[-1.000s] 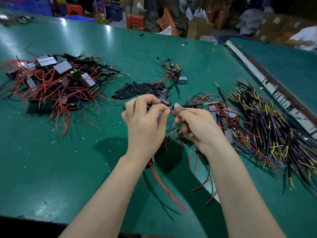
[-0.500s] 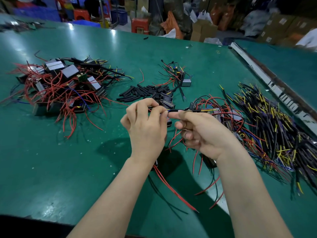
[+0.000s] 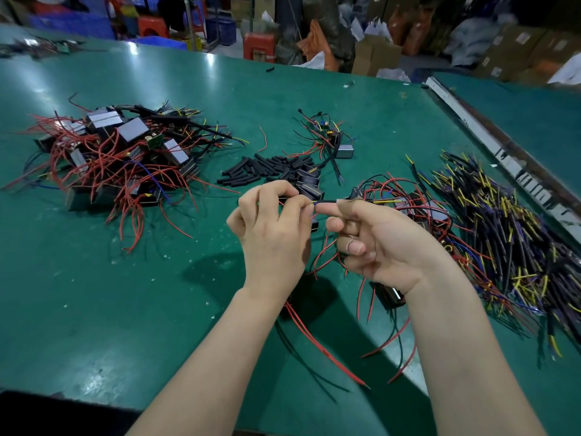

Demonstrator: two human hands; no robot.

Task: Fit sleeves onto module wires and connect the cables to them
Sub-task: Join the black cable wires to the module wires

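Cable [image 3: 327, 201], black with yellow and blue cores showing, runs between your two hands above the green table [image 3: 125, 294]. Your right hand [image 3: 386, 243] pinches it between thumb and forefinger; your left hand [image 3: 273, 231] pinches its tip. Just beyond your left hand lie black sleeves [image 3: 264, 169]; farther left, the module pile [image 3: 119, 155].

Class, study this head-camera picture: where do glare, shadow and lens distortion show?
Head view: glare patches sit on the far green table; the hands cast a dark shadow on the table beneath them; the metal strip at the right bows from wide-angle distortion; the cable pile smears towards the right edge.
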